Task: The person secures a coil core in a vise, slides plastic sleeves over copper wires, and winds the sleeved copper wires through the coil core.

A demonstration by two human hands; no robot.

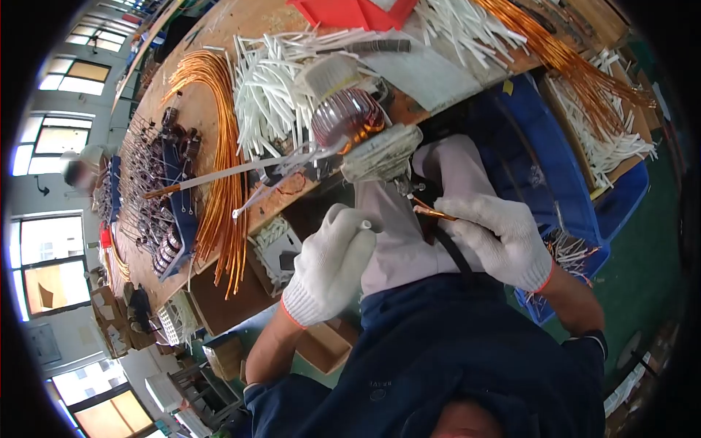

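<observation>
My left hand [331, 264], in a white knit glove, is closed with a short white sleeve [366, 225] showing at its fingertips. My right hand [499, 237], also gloved, pinches the end of a copper wire [436, 212] below the fixture. Between and above my hands, a fixture wrapped in pale cloth [381, 154] sits at the bench edge. A coil wound with dark, shiny wire [348, 119] rests against it. From the coil a long white-sleeved lead [234, 171] stretches left, with a bare copper tip.
Copper wires [226, 160] and white sleeves [263, 102] lie on the wooden bench [212, 33]. A blue tray of finished coils [175, 219] stands left. Blue bins [540, 157] stand right, a red bin [350, 11] at the top. A blurred person [79, 169] is far left.
</observation>
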